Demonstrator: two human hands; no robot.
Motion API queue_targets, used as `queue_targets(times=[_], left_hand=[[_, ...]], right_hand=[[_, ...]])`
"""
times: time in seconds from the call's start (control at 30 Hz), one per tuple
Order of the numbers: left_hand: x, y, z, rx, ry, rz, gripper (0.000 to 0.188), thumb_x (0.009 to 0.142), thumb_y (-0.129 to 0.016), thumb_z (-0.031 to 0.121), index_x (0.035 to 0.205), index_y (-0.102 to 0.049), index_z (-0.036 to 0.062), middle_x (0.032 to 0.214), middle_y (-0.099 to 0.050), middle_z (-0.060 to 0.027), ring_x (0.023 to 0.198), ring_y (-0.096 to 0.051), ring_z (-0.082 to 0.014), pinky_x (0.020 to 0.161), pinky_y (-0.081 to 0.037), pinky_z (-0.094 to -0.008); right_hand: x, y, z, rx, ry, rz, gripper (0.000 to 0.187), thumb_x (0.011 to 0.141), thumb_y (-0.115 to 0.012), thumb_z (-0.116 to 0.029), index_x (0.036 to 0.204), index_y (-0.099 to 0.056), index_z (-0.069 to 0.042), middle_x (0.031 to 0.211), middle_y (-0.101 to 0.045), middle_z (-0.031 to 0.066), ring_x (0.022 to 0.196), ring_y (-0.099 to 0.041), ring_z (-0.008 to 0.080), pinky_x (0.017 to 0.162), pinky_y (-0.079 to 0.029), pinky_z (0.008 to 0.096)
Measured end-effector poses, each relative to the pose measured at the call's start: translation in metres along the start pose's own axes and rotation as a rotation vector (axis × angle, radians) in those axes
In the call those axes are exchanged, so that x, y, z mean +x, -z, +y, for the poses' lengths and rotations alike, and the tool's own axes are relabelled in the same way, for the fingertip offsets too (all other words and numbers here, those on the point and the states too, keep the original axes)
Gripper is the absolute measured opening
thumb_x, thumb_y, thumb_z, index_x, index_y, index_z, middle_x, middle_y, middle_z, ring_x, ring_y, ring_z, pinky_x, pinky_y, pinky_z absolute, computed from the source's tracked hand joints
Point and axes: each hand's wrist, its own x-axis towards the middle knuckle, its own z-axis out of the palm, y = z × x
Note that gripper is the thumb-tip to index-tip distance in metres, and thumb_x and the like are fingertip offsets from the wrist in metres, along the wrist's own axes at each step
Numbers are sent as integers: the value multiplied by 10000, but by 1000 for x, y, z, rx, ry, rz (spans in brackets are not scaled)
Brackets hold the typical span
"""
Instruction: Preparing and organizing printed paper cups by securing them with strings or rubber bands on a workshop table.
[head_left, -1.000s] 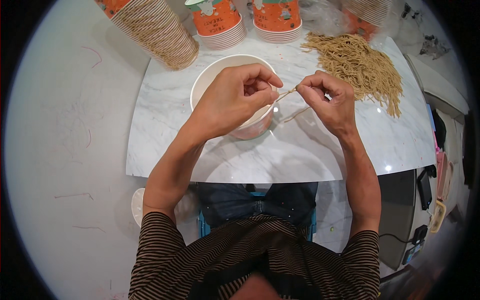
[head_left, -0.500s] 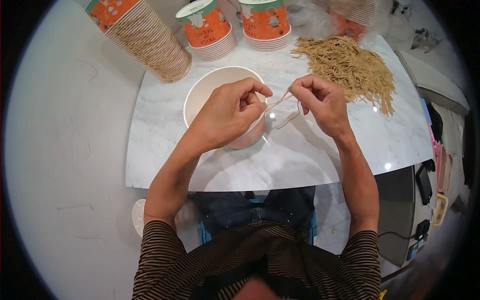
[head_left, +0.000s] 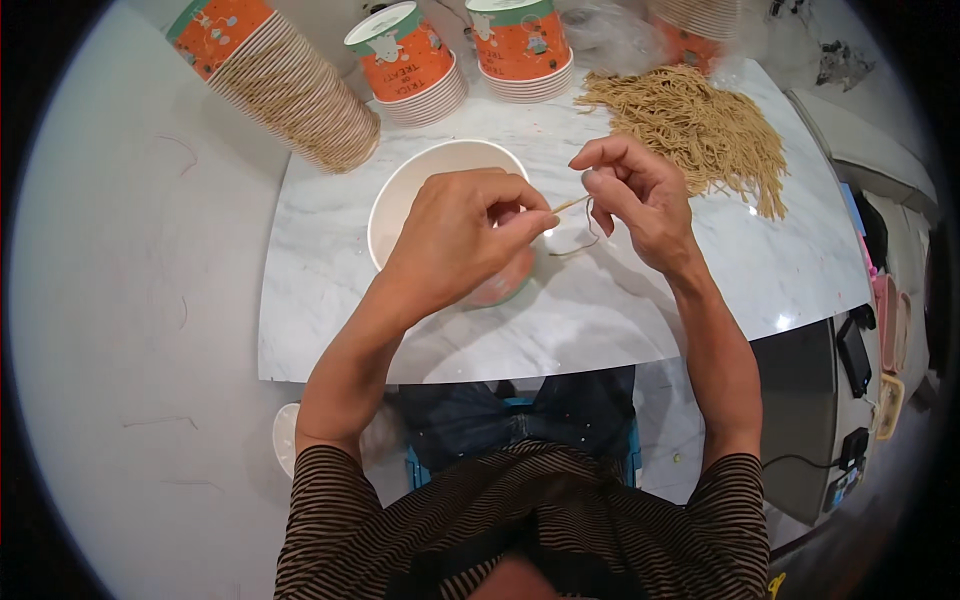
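My left hand is closed, its thumb and index finger pinching a thin tan cord above the rim of a white-lined paper bucket. From the pinch, a short straight length of cord runs to my right hand. There the index finger is raised away from the thumb, and the cord meets the hand below the thumb, among the curled fingers. A loose end dangles beneath that hand in a curve. The left hand covers much of the bucket, whose printed orange and green side shows below it.
A pile of tan cords lies at the back right of the marble-look table. Upside-down stacks of orange printed buckets stand along the back, with a tall leaning stack at the left. Clear plastic lies behind.
My left thumb and index finger have closed together on the cord. My right index finger has lifted away from the thumb. The view has shifted slightly.
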Motion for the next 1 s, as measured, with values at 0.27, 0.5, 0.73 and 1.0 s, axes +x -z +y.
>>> queue_targets(times=[0.27, 0.5, 0.73, 1.0], left_hand=[[-31, 0, -1, 226, -150, 156, 77, 852, -795, 59, 891, -743, 17, 864, -691, -66, 740, -633, -200, 648, -498, -311], [-50, -13, -6, 288, -221, 325, 114, 841, -768, -18, 942, -737, 25, 859, -711, -95, 718, -692, -253, 621, -532, -334], [-55, -29, -21, 342, -331, 468, 182, 766, -813, 41, 921, -742, 104, 877, -695, -40, 662, -670, -237, 571, -505, -355], [-56, -34, -23, 371, -448, 502, 175, 786, -859, 27, 924, -773, 91, 854, -714, -42, 653, -687, -211, 566, -530, -322]], right_hand=[[7, 22, 5, 37, 37, 143, 175, 1025, -597, -45, 1129, -732, -3, 772, -590, -42, 597, -491, 21, 528, -405, 207], [2, 18, -17, -187, -74, 96, 215, 1010, -634, -74, 1183, -745, -11, 711, -529, -79, 599, -466, 13, 534, -389, 200], [-34, 28, -39, -657, 23, -123, 111, 932, -783, -44, 1009, -804, 33, 802, -766, 51, 715, -652, 73, 631, -498, 250], [-60, 3, -62, -835, 173, 118, 49, 934, -766, -15, 947, -773, 32, 740, -723, 72, 619, -621, 107, 573, -474, 260]])
